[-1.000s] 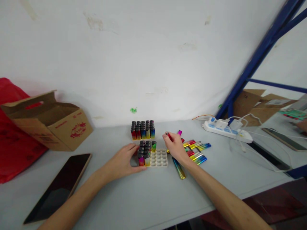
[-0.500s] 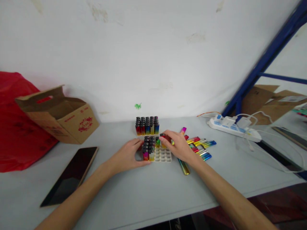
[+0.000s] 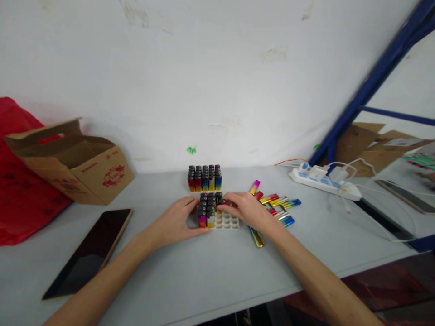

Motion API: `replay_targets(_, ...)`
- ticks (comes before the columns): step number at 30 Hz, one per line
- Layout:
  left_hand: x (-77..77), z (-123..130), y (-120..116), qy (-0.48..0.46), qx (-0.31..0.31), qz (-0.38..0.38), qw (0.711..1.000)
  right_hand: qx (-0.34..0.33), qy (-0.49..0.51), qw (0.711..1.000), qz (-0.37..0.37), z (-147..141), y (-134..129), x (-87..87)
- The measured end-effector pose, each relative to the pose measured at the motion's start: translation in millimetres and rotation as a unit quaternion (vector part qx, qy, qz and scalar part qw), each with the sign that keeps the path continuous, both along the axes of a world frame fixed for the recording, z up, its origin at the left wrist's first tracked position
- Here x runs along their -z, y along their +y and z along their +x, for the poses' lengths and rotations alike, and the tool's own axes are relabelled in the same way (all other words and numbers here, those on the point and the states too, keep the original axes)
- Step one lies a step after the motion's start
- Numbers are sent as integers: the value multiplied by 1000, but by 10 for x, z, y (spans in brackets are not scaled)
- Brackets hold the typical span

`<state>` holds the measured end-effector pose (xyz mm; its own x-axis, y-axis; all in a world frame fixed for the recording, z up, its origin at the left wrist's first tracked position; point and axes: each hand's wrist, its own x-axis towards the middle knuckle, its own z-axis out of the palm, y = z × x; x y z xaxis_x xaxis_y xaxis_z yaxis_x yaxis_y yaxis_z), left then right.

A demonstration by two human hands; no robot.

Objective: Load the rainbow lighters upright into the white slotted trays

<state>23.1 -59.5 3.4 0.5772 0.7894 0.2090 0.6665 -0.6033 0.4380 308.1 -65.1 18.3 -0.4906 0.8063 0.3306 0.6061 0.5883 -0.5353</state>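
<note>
Near the middle of the table stands a white slotted tray [image 3: 227, 222], with upright lighters [image 3: 206, 211] filling its left columns and bare slots at its front right. My left hand [image 3: 176, 219] grips the tray's left end, thumb along the front corner and fingers at the back. A dark-topped lighter [image 3: 221, 202] is pinched in my right hand [image 3: 243, 207], over the tray just beside the standing lighters; its lower part is mostly hidden. Behind it is a second block of upright lighters [image 3: 205, 178]. Loose shiny lighters [image 3: 276, 204] lie in a pile right of my right hand.
At the left are a dark-screened tablet [image 3: 89, 251], an open cardboard box [image 3: 102, 174] and a red bag [image 3: 23, 190]. A white power strip [image 3: 324, 182] with plugs and cables lies back right, near a blue metal frame [image 3: 369, 86]. The white wall closes off the back.
My right hand has moved slightly left and lower with the lighter, which now sits closer to the filled columns. My left hand stays at the tray. The whole view has shifted a little.
</note>
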Motion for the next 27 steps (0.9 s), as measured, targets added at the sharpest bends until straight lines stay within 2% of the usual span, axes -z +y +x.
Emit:
replay_targets(3, 10, -11, 14, -6, 4, 0, 1000, 55, -12, 998, -2, -72, -35, -25)
replay_targets(5, 23, -20, 24, -7, 5, 6, 1000, 47, -20, 998, -22, -62, -27, -33)
replay_targets(7, 31, -24, 29, -3, -2, 9, 1000, 26, -27, 999, -33, 35, 17, -46)
replay_targets(9, 29, -21, 29, 4, -8, 8, 1000, 40, -29, 999, -7, 217, 93, -67)
replay_targets(11, 19, -13, 26, 14, -10, 5, 1000, 104, -22, 994, 37, 440, 186, -83)
replay_targets(13, 9, -5, 24, 26, -11, 5, 1000, 202, -42, 977, 47, 635, 281, -78)
replay_targets(16, 9, -2, 28, 30, -13, 9, 999, 361, -92, 928, 8, 776, 399, -16)
replay_targets(18, 20, -6, 34, 21, -10, 11, 1000, 406, -122, 905, -23, 769, 466, 48)
replay_targets(20, 31, -9, 38, 10, -10, 14, 1000, 406, -135, 903, -43, 726, 535, 107)
replay_targets(22, 40, -11, 38, 7, -9, 21, 1000, 387, -112, 914, -46, 692, 608, 141)
replay_targets(27, 56, -12, 36, 5, -6, 39, 999, 330, -49, 943, -1, 722, 723, 134)
